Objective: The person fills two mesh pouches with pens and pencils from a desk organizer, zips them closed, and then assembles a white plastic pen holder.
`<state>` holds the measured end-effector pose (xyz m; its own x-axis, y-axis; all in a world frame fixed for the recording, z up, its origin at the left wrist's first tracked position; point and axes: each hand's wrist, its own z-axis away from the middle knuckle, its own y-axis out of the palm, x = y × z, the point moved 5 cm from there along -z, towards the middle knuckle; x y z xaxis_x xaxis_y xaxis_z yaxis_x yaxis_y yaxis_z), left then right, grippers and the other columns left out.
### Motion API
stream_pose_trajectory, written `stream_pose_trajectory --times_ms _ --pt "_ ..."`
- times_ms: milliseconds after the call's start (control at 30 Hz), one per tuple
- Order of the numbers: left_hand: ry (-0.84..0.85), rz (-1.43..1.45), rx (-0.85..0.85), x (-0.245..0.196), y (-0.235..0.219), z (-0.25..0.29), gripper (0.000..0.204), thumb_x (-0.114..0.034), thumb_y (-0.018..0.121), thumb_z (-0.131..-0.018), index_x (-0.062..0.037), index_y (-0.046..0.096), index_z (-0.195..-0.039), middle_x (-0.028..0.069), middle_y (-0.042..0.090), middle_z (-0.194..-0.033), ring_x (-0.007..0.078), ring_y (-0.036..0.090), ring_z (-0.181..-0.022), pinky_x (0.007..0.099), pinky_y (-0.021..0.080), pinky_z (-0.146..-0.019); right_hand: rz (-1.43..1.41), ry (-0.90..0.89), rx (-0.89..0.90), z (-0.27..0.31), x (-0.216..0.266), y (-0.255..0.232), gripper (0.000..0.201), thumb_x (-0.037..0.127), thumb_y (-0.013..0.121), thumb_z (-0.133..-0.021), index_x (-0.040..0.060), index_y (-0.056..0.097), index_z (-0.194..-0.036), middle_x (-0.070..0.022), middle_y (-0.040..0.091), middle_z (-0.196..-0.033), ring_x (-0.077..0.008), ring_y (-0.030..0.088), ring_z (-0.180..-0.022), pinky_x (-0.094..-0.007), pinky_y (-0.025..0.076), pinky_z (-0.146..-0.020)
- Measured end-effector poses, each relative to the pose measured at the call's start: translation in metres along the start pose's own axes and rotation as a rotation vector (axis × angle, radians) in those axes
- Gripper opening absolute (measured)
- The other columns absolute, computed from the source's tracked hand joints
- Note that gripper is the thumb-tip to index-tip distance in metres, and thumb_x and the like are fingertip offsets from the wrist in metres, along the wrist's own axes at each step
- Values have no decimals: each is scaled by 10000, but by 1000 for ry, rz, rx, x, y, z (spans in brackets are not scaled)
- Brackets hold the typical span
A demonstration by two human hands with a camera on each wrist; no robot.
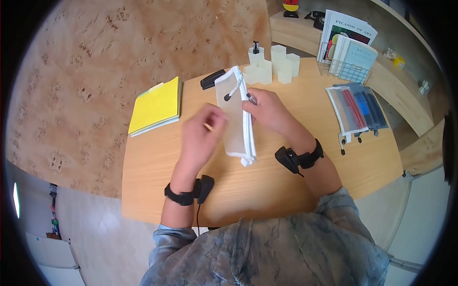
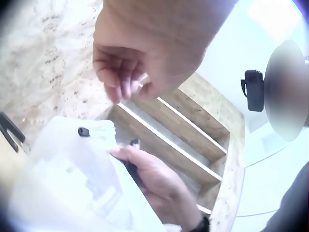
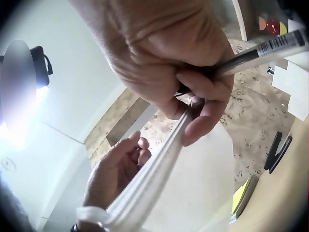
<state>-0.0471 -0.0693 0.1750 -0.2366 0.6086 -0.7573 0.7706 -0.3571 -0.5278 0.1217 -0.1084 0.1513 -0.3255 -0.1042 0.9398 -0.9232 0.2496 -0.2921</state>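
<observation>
My right hand (image 1: 273,110) grips the long zip edge of a translucent white pouch (image 1: 228,126), also holding a clear pen (image 3: 263,53) with a barcode label. In the right wrist view, my thumb and fingers pinch the zip edge (image 3: 154,169). Left of the pouch, my left hand (image 1: 202,136) is blurred in the head view; the left wrist view shows its fingers (image 2: 125,79) loosely bent, with nothing visible in them. A black zip pull (image 1: 227,97) hangs near the pouch's top end. The pouch is tilted above the desk, and its contents cannot be made out.
A yellow folder (image 1: 155,107) lies at the desk's left, with a black stapler (image 1: 213,79) behind the pouch. White hexagonal holders (image 1: 260,71) stand at the back. Filled zip pouches (image 1: 350,109) lie at the right, below a wire basket (image 1: 343,70) of books.
</observation>
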Motion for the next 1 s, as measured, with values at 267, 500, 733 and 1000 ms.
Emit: stream_pose_trajectory --times_ms 267,500,733,1000 --pt "-285 174 293 15 50 -4 174 -146 583 -881 -44 479 -975 38 594 -826 96 577 -732 241 472 -597 29 -10 18 0 -3 2 207 161 566 -839 -45 548 -834 -119 593 -683 -167 592 -607 -315 475 -572" --pt "-277 587 349 28 61 -4 180 -116 496 -905 -44 445 -1062 65 595 -873 130 592 -778 254 491 -639 -56 7 152 -1 -12 12 264 227 577 -910 -17 524 -826 -86 590 -679 -140 595 -590 -293 479 -563" --pt "-364 593 247 43 52 -4 239 -127 498 -896 -46 456 -1117 75 597 -825 130 584 -713 258 474 -611 -51 -64 233 -7 -16 14 291 227 567 -909 -43 498 -827 -118 590 -695 -193 642 -583 -303 493 -525" --pt "-317 -37 -7 65 22 -22 502 -34 561 -777 -18 404 -1254 109 600 -772 193 601 -698 294 490 -643 54 18 516 -2 -22 7 217 216 552 -915 5 528 -870 -63 571 -719 -128 575 -595 -278 453 -575"
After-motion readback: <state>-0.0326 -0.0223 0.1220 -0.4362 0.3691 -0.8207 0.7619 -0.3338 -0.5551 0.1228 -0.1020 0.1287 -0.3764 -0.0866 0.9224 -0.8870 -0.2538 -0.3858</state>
